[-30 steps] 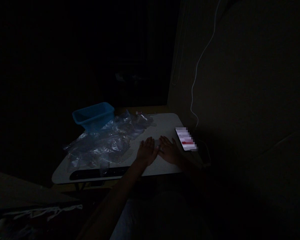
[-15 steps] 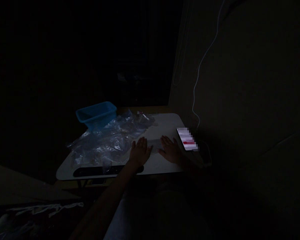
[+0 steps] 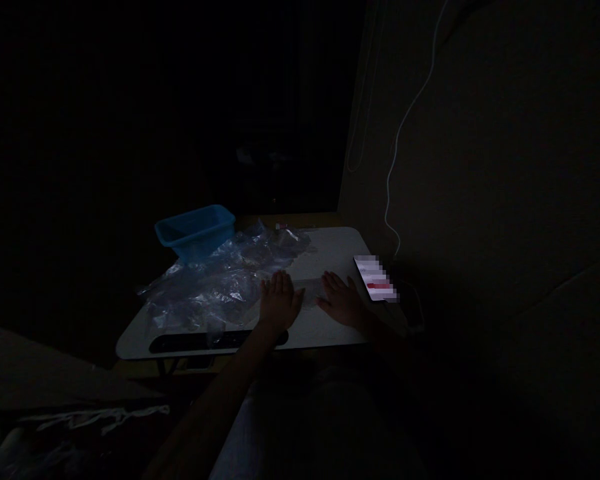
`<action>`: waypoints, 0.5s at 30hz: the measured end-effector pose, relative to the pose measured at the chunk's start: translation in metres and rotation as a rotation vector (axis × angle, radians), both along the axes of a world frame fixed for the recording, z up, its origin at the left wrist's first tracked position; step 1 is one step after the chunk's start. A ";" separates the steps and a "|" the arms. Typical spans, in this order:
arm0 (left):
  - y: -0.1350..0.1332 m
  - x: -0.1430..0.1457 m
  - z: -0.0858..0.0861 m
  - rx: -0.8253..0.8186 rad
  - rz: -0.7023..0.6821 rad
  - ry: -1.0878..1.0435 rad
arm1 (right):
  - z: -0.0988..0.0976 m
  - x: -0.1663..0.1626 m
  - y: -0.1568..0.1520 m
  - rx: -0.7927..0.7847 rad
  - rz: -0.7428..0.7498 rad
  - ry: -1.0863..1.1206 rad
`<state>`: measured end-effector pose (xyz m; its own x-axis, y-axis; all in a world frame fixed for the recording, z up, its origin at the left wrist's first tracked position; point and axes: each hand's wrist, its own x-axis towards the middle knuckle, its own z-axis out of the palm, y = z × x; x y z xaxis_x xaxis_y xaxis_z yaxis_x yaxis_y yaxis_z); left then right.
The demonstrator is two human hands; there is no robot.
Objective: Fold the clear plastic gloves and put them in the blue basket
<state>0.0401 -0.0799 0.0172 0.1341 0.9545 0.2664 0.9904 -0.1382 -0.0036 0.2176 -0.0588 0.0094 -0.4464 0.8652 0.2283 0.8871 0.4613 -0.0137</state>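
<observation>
In the dim head view, my left hand (image 3: 279,303) lies palm down with its fingers stretched out, at the right edge of a heap of clear plastic bags (image 3: 215,283). Opposite it, my right hand (image 3: 344,300) is also flat, fingers extended and thumb pointing inward. Between the two hands a thin clear plastic piece (image 3: 309,291), perhaps a bag, lies flat on the white table (image 3: 330,250). Both hands seem to rest on its sides; the dark hides exactly where they touch. Neither hand grips anything.
A blue plastic basin (image 3: 195,230) stands at the table's back left, behind the bags. A lit phone (image 3: 375,278) lies at the right edge, near a white cable (image 3: 393,167) along the wall. A dark slot (image 3: 195,342) runs along the table's front.
My left hand has shifted slightly left and away from me over the plastic. My right hand stays nearly in place. The bags and basin look the same.
</observation>
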 end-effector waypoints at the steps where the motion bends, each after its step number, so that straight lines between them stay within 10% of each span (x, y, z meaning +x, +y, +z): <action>1: 0.001 0.001 0.001 0.013 -0.062 0.000 | 0.000 0.000 0.000 0.003 0.003 0.000; 6: 0.007 0.018 0.001 -0.071 -0.285 -0.003 | -0.002 0.001 0.000 0.032 0.002 0.002; 15: 0.004 0.017 0.003 -0.165 -0.140 -0.036 | 0.000 0.000 -0.001 0.024 -0.006 0.002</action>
